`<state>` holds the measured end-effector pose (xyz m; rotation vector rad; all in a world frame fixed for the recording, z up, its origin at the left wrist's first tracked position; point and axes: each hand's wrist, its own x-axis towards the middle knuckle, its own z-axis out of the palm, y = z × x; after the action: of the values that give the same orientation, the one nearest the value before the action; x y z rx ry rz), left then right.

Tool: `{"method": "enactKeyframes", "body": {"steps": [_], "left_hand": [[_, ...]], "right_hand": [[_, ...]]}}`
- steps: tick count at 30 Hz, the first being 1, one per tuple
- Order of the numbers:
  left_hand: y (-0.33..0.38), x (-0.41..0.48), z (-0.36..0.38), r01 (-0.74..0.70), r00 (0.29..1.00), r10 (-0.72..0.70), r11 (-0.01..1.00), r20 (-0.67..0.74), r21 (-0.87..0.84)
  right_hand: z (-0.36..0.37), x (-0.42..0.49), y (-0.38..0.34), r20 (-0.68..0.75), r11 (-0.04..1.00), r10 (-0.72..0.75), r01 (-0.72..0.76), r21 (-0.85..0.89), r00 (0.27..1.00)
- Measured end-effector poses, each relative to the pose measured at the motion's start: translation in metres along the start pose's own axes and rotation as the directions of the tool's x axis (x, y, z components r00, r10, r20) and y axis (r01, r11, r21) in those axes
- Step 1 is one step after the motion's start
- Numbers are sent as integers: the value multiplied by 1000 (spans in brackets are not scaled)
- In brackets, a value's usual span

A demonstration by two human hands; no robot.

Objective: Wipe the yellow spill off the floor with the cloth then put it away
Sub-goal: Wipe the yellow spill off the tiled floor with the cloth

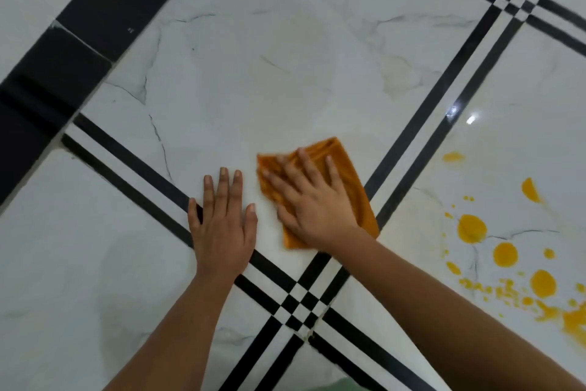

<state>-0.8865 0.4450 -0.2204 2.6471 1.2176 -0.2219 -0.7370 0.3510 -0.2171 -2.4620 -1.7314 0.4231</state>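
My right hand [312, 200] lies flat on the folded orange cloth [336, 162], fingers spread wide and pressed down so the whole pad of fabric bears on the white marble-look floor tile [269, 73] rather than just one edge. I am not pinching the cloth; the palm pins it and the splayed fingers keep the fold from opening as it slides. My left hand [223, 225] is planted on the bare floor just beside it, fingers straight and close together, thumb out, its little finger edge over one of the black inlay stripes [133, 159]. It holds nothing; I judge it is there to prop my weight while I lean forward over the work.

The cloth sits on the near part of the large tile, touching no yellow at this moment. The yellow spill [472, 228] is on the next tile to my right, across the double black stripes: round drops, small flecks and a larger smear at the right edge of view. None of that patch looks wiped, so most of the job remains, and my next reach has to carry the cloth right, across the stripes
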Motion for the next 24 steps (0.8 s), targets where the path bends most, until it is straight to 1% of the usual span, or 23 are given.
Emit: {"method": "enactKeyframes", "body": {"steps": [1, 2, 3, 4, 5, 6, 8, 9, 12, 13, 14, 16, 17, 19, 20, 22, 24], "left_hand": [[-1, -1, 0, -1, 1000, 1, 1000, -4, -7], [-1, -2, 1, 2, 1000, -2, 1000, -10, -15], [0, -2, 1, -3, 1000, 3, 1000, -14, -20], [3, -2, 0, -20, 1000, 19, 1000, -23, -17], [7, -1, 1, -34, 999, 34, 999, -27, -18], [11, 0, 3, -42, 999, 42, 999, -25, -22], [21, 1, 6, -43, 998, 42, 998, -36, -36], [25, 2, 6, -66, 997, 65, 997, -40, -26], [36, 0, 10, -148, 988, 149, 989, -48, 18], [37, 0, 10, -137, 989, 137, 991, -55, 7], [42, 2, 10, -148, 987, 148, 989, -67, -1], [59, 6, 11, -183, 978, 179, 982, -104, -35], [74, 9, 10, -207, 973, 198, 976, -120, -66], [103, 14, 8, -195, 972, 167, 966, -167, -168], [117, 17, 7, -183, 972, 143, 959, -188, -215], [145, 15, 4, -196, 968, 150, 952, -199, -234], [167, 2, 2, -235, 967, 213, 958, -141, -163]], "right_hand": [[6, -26, -1, 13, 998, -68, 69, -15, 998], [8, -52, 1, 53, 995, -102, 103, -11, 993], [9, -68, 8, 55, 993, -113, 114, -26, 992], [10, -69, 19, 25, 994, -99, 100, -43, 995], [7, -57, 27, -18, 997, -54, 53, -59, 998], [5, -38, 31, -52, 998, 27, -29, -47, 998], [-3, -4, 28, -80, 983, 182, -181, 10, 980], [-5, 2, 25, -87, 982, 190, -190, 9, 978], [2, -36, 32, -28, 998, 54, -55, -35, 998], [5, -52, 35, -15, 998, 43, -44, -41, 999], [4, -64, 41, -10, 996, 80, -80, -29, 997], [-7, -69, 48, 24, 992, 124, -125, 36, 992], [-14, -69, 53, 36, 985, 132, -135, 110, 991], [-30, -73, 65, 55, 939, 178, -187, 289, 982], [-37, -82, 73, 36, 918, 211, -211, 336, 977], [-48, -112, 91, 8, 911, 264, -252, 326, 964], [-53, -146, 103, -5, 896, 336, -318, 310, 942]]}}
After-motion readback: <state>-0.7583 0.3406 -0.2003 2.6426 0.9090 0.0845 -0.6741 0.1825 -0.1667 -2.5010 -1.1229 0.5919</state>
